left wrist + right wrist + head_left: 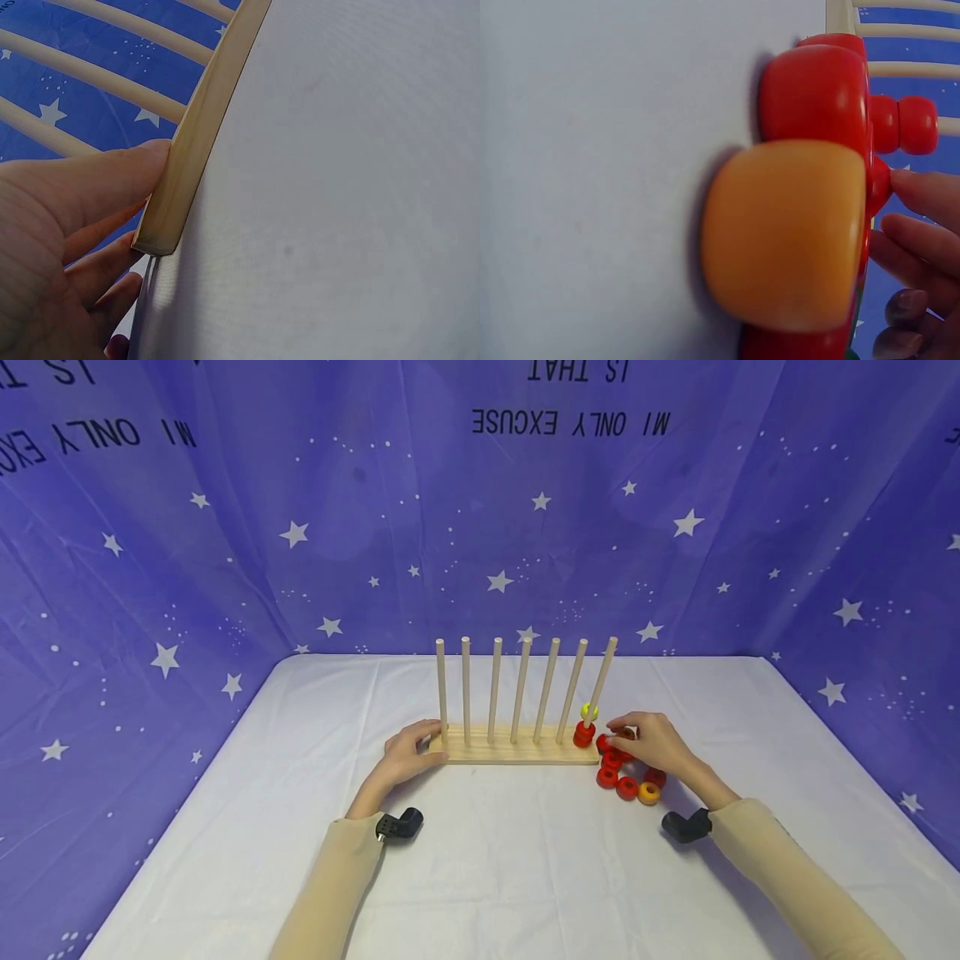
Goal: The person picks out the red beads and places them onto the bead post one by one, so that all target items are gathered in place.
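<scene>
A wooden rack [510, 752] with a row of upright pegs stands on the table. My left hand [405, 758] holds its left end, the thumb against the front edge and the fingers behind, as the left wrist view shows the base [191, 142]. Two red beads [584, 735] are stacked on the rightmost peg. Just right of the rack, my right hand [654, 742] pinches a red bead [881, 184] at its fingertips, beside the pile. The far side of that bead is hidden.
Several loose red beads [627, 788] lie right of the rack, with an orange bead [649, 793] at the front. Behind the rightmost peg shows a yellow bead [589, 711]. A purple starry cloth [495, 527] hangs around the white table [517, 877].
</scene>
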`<state>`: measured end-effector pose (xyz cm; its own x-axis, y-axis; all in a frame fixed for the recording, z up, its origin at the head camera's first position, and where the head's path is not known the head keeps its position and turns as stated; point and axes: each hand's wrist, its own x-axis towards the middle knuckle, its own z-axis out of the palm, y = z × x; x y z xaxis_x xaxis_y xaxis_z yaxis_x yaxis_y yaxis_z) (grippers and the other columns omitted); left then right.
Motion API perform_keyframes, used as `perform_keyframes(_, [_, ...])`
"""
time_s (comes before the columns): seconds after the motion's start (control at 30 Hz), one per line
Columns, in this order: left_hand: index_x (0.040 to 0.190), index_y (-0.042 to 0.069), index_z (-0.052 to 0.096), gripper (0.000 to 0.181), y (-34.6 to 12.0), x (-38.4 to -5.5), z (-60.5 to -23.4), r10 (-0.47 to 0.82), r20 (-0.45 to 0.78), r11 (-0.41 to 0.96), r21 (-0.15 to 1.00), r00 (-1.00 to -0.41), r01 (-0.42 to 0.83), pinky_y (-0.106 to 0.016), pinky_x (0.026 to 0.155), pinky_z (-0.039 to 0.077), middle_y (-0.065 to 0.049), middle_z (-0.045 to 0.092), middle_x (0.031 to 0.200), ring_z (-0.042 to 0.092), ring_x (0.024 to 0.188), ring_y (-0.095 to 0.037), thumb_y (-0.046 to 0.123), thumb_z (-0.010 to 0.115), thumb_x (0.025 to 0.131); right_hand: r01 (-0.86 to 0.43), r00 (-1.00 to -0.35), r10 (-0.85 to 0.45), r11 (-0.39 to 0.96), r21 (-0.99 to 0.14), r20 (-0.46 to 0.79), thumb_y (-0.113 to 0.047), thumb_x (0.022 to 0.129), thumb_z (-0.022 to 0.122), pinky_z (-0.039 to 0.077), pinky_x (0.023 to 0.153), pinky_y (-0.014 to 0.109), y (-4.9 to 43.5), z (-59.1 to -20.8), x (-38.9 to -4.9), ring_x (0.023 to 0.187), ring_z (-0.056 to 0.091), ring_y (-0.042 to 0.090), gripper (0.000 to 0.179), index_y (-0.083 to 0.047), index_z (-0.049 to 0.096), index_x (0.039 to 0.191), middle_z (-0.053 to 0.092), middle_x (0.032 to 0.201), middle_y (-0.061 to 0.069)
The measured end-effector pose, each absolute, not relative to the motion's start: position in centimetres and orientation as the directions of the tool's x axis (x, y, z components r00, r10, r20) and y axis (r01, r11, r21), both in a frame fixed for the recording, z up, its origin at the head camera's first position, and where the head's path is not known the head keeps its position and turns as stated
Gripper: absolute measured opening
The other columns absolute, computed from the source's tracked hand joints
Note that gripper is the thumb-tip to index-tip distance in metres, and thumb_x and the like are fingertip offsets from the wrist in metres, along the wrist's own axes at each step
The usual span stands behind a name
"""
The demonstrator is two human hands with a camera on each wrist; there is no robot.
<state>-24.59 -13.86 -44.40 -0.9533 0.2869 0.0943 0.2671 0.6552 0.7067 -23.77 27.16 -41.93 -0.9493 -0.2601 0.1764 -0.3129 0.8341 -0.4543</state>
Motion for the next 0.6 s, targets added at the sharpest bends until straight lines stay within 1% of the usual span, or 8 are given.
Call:
perform_keyframes(0.07, [0.129, 0.007, 0.056, 0.053, -13.83, -24.61, -44.39, 0.287, 0.096, 0.654, 0.707, -0.953, 0.268, -0.059, 0.103, 0.023, -0.013, 0.05, 0.141, 0.044, 0.132, -0.037, 0.024, 0.07, 0.08, -0.311, -0.95, -0.266, 0.833, -0.458, 0.161, -0.019, 0.081, 0.071, 0.044, 0.062, 0.024, 27.18, -42.03, -23.76, 0.069, 0.052, 0.016, 0.03, 0.0, 0.069, 0.105, 0.071, 0.093, 0.014])
perform_keyframes(0.13, [0.128, 0.007, 0.056, 0.053, -13.81, -24.6, -44.38, 0.284, 0.095, 0.655, 0.708, -0.954, 0.266, -0.059, 0.103, 0.023, -0.013, 0.05, 0.141, 0.044, 0.131, -0.037, 0.024, 0.069, 0.079, -0.31, -0.951, -0.274, 0.834, -0.456, 0.145, -0.019, 0.082, 0.07, 0.051, 0.068, 0.03, 27.16, -42.15, -23.79, 0.074, 0.057, 0.017, 0.031, 0.0, 0.069, 0.106, 0.071, 0.094, 0.015])
perform_keyframes(0.2, [0.128, 0.007, 0.056, 0.053, -13.78, -24.54, -44.33, 0.282, 0.094, 0.654, 0.71, -0.955, 0.262, -0.059, 0.103, 0.023, -0.013, 0.05, 0.141, 0.044, 0.132, -0.037, 0.023, 0.069, 0.079, -0.308, -0.951, -0.28, 0.834, -0.457, 0.129, -0.018, 0.082, 0.07, 0.054, 0.074, 0.037, 27.09, -42.23, -23.83, 0.077, 0.061, 0.018, 0.032, 0.001, 0.068, 0.106, 0.071, 0.095, 0.015])
perform_keyframes(0.27, [0.128, 0.007, 0.056, 0.053, -13.76, -24.5, -44.3, 0.282, 0.094, 0.656, 0.707, -0.955, 0.264, -0.059, 0.103, 0.023, -0.013, 0.05, 0.14, 0.044, 0.132, -0.037, 0.023, 0.069, 0.08, -0.301, -0.953, -0.282, 0.832, -0.465, 0.112, -0.018, 0.082, 0.07, 0.055, 0.078, 0.041, 27.0, -42.22, -23.83, 0.079, 0.062, 0.019, 0.032, 0.002, 0.068, 0.107, 0.071, 0.097, 0.016])
perform_keyframes(0.43, [0.128, 0.007, 0.057, 0.053, -13.81, -24.49, -44.31, 0.291, 0.1, 0.652, 0.708, -0.952, 0.273, -0.059, 0.102, 0.023, -0.013, 0.051, 0.14, 0.045, 0.13, -0.037, 0.023, 0.069, 0.08, -0.299, -0.953, -0.288, 0.825, -0.479, 0.097, -0.018, 0.082, 0.07, 0.055, 0.08, 0.043, 26.83, -42.14, -23.75, 0.08, 0.063, 0.019, 0.032, 0.001, 0.067, 0.108, 0.071, 0.098, 0.017])
perform_keyframes(0.6, [0.129, 0.006, 0.056, 0.053, -13.87, -24.62, -44.4, 0.293, 0.099, 0.652, 0.706, -0.951, 0.274, -0.059, 0.102, 0.023, -0.013, 0.051, 0.14, 0.045, 0.131, -0.037, 0.023, 0.069, 0.08, -0.28, -0.957, -0.279, 0.835, -0.474, 0.074, -0.019, 0.083, 0.07, 0.055, 0.079, 0.041, 26.7, -42.13, -23.73, 0.078, 0.063, 0.017, 0.03, -0.002, 0.069, 0.107, 0.073, 0.094, 0.013])
